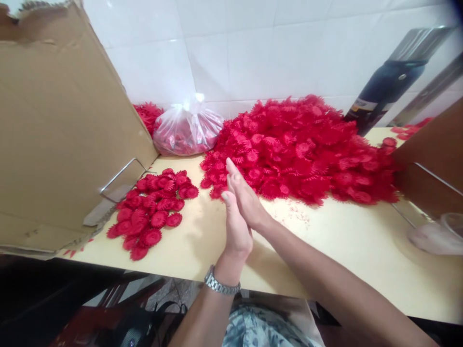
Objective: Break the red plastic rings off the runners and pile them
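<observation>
Palm against palm, my two hands meet above the middle of the table. My left hand [237,229], with a metal-band watch [221,283] at its wrist, has its fingers stretched out, mostly hidden behind the other hand. My right hand [249,200] lies flat along it, fingers straight and pointing away from me. Whether anything sits between the palms is hidden. Just beyond the fingertips rises a large heap of red fringed paper-like flowers [289,149]. A smaller pile of red rolled flower discs [155,207] lies to the left of my hands.
A tied clear plastic bag [188,130] of red pieces stands by the tiled wall. Cardboard [65,135] walls off the left side; another cardboard panel [434,159] is at right. A dark bottle [387,86] leans behind the heap. A clear cup [452,224] sits at the right edge.
</observation>
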The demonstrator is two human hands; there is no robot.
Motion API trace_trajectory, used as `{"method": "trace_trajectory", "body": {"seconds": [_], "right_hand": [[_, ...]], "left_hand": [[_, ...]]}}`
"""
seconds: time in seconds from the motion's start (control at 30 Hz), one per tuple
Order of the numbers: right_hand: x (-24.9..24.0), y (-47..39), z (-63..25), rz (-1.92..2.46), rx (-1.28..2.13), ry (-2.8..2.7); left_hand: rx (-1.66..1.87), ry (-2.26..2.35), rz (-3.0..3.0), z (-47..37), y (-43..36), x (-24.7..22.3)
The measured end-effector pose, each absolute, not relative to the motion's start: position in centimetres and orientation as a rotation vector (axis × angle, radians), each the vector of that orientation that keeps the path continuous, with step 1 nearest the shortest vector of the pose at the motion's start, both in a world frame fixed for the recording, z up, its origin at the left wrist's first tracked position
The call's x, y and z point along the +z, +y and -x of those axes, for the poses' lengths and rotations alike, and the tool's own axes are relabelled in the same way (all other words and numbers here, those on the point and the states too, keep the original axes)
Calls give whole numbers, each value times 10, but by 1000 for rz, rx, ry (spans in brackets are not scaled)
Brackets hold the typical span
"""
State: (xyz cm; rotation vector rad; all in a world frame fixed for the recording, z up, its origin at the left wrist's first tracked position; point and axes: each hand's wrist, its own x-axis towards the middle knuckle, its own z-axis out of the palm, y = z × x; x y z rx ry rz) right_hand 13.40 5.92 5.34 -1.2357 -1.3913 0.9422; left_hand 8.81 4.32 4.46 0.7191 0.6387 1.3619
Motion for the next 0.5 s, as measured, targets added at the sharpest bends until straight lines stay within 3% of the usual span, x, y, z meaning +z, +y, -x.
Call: {"method": "trace_trajectory", "body": {"seconds": [0.17,0.5], "right_hand": [[52,33,-123,1088,913,-1486],[43,38,-133,1196,907,-1416]], "left_hand": [[1378,691,-693,-77,53,46],[1247,693,-654,-83,46,45]]}}
